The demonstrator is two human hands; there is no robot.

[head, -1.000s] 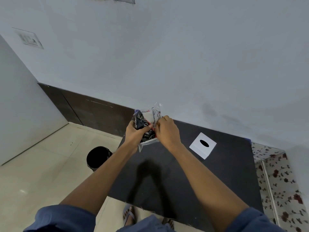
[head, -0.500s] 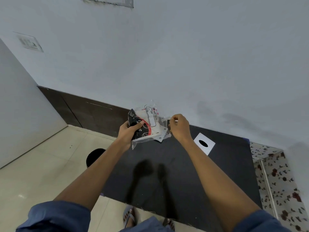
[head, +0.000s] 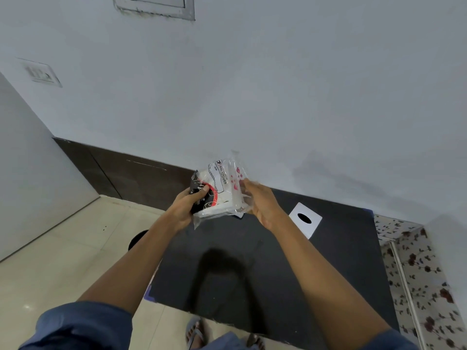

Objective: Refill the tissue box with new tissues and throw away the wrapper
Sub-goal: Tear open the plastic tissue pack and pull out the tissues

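I hold a tissue pack point(head: 219, 190), white tissues in a clear plastic wrapper with black, red and pink print, up in the air over the far left of the black table point(head: 252, 269). My left hand point(head: 190, 205) grips its dark left end. My right hand point(head: 260, 203) clasps the loose, torn right end of the wrapper. The white tissue box point(head: 305, 219), with a dark oval slot in its top, stands on the table to the right of my hands.
A black waste bin point(head: 137, 239) stands on the tiled floor left of the table, mostly hidden by my left forearm. A grey wall runs behind the table. A flower-patterned surface point(head: 419, 269) adjoins the table's right side. My sandalled feet point(head: 195, 333) show below the front edge.
My right hand, which had pulled away to the right, has come back onto the pack's right end. Both hands have lifted the pack slightly and turned its printed label up.
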